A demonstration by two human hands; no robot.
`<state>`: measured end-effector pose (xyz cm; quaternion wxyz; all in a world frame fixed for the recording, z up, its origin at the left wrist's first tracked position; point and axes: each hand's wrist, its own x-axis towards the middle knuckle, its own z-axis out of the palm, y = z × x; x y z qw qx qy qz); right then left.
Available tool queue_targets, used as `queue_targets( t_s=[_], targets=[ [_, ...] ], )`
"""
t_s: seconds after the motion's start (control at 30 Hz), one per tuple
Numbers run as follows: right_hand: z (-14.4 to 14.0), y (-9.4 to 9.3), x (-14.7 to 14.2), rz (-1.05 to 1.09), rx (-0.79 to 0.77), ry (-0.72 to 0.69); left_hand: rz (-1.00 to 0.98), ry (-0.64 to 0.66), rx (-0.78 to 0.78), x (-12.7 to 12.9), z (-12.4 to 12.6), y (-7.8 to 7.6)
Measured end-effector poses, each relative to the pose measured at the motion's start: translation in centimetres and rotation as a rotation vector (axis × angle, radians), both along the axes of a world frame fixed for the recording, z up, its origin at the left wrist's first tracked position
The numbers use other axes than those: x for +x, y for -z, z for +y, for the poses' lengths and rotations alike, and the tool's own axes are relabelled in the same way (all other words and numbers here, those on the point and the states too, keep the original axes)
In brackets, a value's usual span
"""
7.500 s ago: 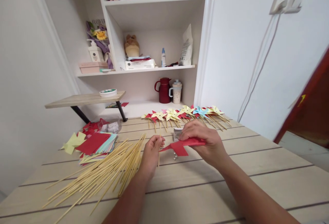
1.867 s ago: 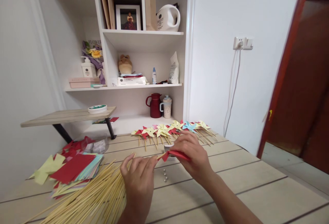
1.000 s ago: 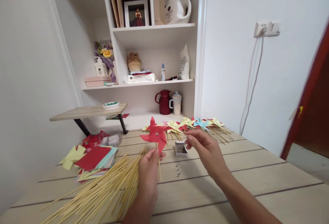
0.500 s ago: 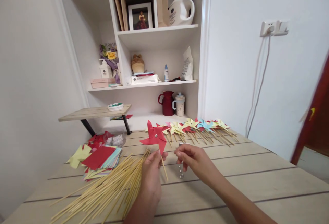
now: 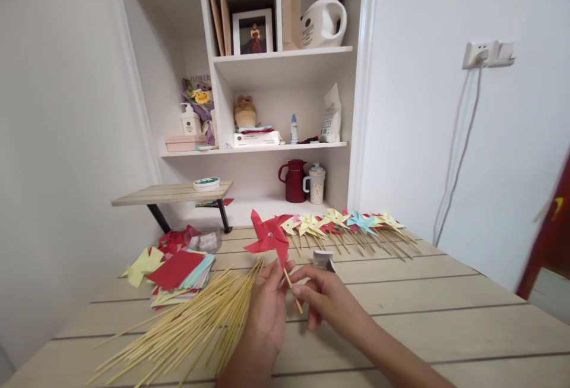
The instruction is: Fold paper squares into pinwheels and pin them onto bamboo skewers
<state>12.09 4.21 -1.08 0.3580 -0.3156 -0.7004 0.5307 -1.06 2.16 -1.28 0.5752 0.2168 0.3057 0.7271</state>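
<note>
A: So here's where we are: our left hand point(image 5: 267, 311) pinches the bamboo stick of the red pinwheel point(image 5: 268, 237), and the paper wheel stands up above the table point(image 5: 423, 316), tilted a bit left.

B: And the right hand point(image 5: 325, 299)? We see its fingers curled at the lower end of that same stick – touching it, looks like a light pinch.

A: Yep. Just left of our hands lies the loose pile of bamboo sticks point(image 5: 191, 328), with the stack of paper squares point(image 5: 178, 269) farther left.

B: Behind the wheel there's the row of finished pinwheels point(image 5: 347, 224) – yellow, red, blue – and a small box point(image 5: 323, 259) just beside our right fingers.
</note>
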Motion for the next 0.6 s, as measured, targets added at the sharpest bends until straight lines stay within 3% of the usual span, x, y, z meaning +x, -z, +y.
queue_targets(
  t_s=[0.2,0.6],
  targets=[
    [0.4,0.5,-0.3,0.018,-0.077,0.04,-0.009,0.032,0.045,0.2,0.0,0.2],
    [-0.1,-0.5,0.1,-0.026,-0.107,0.04,0.116,-0.022,0.033,0.0,0.0,0.3]
  ],
)
